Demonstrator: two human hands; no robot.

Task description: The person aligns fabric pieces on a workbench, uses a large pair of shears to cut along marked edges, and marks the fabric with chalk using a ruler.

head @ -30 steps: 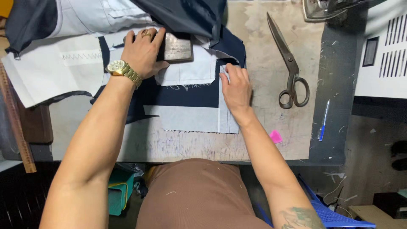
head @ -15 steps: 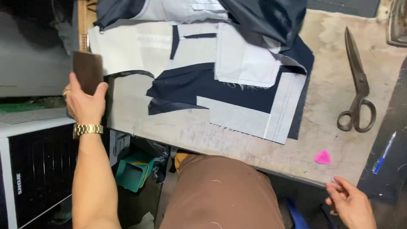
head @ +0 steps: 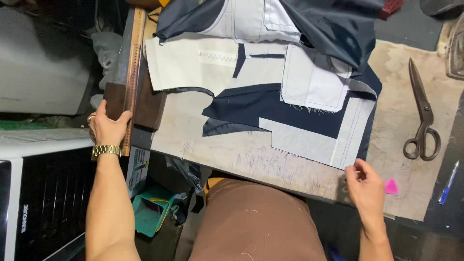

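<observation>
My left hand point(head: 108, 128) grips a dark brown block point(head: 114, 99) at the table's left edge, pressed against a long wooden ruler point(head: 133, 63). A gold watch is on that wrist. My right hand point(head: 367, 186) rests at the table's near edge, its curled fingertips at the lower right corner of a pale fabric piece point(head: 309, 142). I cannot tell whether it pinches the cloth. The pale piece lies on navy cloth point(head: 251, 108), with white panels point(head: 193, 63) behind it.
Large scissors point(head: 421, 116) lie at the right, with a pink chalk piece point(head: 390, 186) and a blue pen point(head: 447, 183) nearer me. A second brown block point(head: 150, 104) sits beside the ruler. A green bin point(head: 152, 210) and a white appliance point(head: 29, 193) are below left.
My left hand carried the dark block from the air at the left onto the ruler's edge. My right hand rose from below the table to the fabric's corner.
</observation>
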